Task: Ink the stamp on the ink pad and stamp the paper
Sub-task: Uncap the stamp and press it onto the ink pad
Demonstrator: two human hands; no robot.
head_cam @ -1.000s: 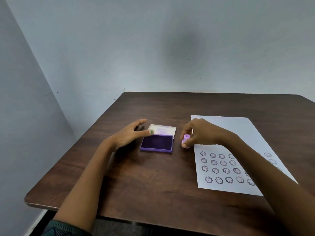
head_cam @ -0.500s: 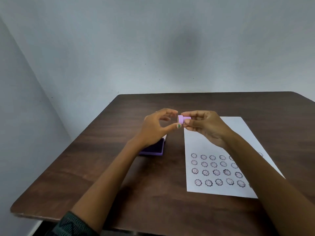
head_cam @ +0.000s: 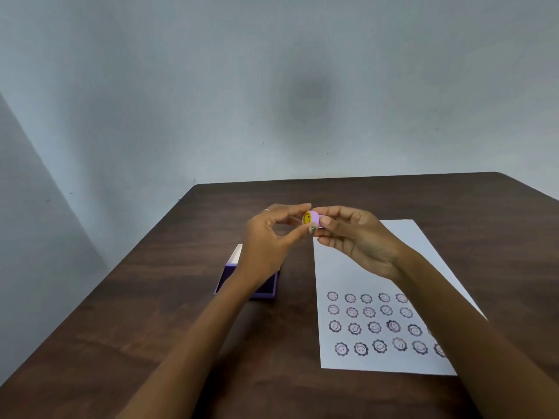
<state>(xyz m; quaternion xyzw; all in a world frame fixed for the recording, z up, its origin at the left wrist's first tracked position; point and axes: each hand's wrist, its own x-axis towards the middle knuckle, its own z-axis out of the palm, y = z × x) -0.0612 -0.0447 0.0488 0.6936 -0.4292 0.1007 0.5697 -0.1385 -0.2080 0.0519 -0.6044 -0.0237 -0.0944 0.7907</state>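
Note:
A small lilac stamp (head_cam: pixel 314 218) with a yellow smiley end is held up in the air above the table. My right hand (head_cam: pixel 360 240) pinches its right side between thumb and fingers. My left hand (head_cam: pixel 269 240) pinches its left, yellow end with thumb and fingertips. The open purple ink pad (head_cam: pixel 260 287) lies on the table below my left wrist, partly hidden by it. To the right lies the white paper (head_cam: pixel 348 267), its near half covered with several rows of dark smiley-flower prints.
The dark wooden table (head_cam: pixel 151 313) stands in a corner of pale grey walls; its left and far edges are in view. Bare wood lies in front of the ink pad and behind the paper.
My right hand lifted the stamp from beside the ink pad into the air. My left hand left the ink pad and came up to pinch the stamp's other end, which now shows its yellow face.

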